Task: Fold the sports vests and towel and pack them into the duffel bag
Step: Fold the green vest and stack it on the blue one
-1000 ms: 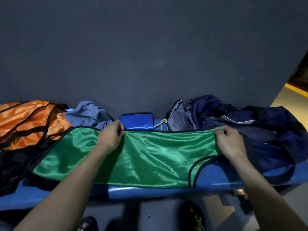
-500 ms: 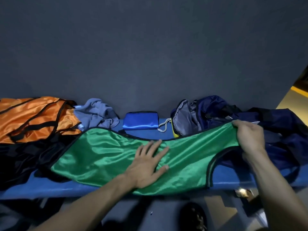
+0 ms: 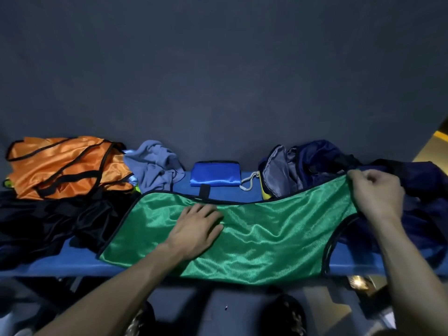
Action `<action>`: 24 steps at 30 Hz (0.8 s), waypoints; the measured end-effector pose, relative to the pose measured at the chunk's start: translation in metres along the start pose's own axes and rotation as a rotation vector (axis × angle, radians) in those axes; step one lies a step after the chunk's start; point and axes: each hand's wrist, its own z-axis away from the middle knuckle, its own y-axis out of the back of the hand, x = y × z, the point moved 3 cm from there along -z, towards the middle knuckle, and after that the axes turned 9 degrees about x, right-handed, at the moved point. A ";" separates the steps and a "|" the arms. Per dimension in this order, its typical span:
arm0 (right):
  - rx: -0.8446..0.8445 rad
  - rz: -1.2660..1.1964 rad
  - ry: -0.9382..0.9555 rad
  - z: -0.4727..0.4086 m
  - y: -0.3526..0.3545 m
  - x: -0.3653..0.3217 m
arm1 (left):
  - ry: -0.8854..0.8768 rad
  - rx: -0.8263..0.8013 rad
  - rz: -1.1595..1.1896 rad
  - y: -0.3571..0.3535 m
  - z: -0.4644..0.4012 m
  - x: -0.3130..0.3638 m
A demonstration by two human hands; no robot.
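A shiny green vest [image 3: 266,236] with black trim lies spread across the blue bench [image 3: 72,263]. My left hand [image 3: 196,229] rests flat on its middle, fingers straight. My right hand [image 3: 375,192] pinches the vest's right end and holds it lifted off the bench, in front of the open navy duffel bag [image 3: 315,163]. An orange vest [image 3: 65,166] lies crumpled at the back left. A grey-blue towel [image 3: 155,163] is bunched beside it.
Dark black garments [image 3: 43,221] are heaped at the left, below the orange vest. A small blue pouch [image 3: 215,174] sits against the dark wall at the back centre. Shoes show on the floor below the bench's front edge.
My left hand let go of the vest's top edge and now lies flat on its middle. My right hand lifted the vest's right end upward.
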 end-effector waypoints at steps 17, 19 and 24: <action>-0.071 -0.032 -0.076 0.008 0.011 -0.014 | -0.078 -0.309 0.030 -0.013 -0.003 0.001; -0.173 -0.145 -0.114 0.012 0.008 -0.029 | -0.085 -0.323 0.041 -0.011 -0.008 0.003; -0.441 -0.293 0.044 0.053 -0.015 -0.113 | 0.074 0.055 0.498 0.029 -0.023 -0.004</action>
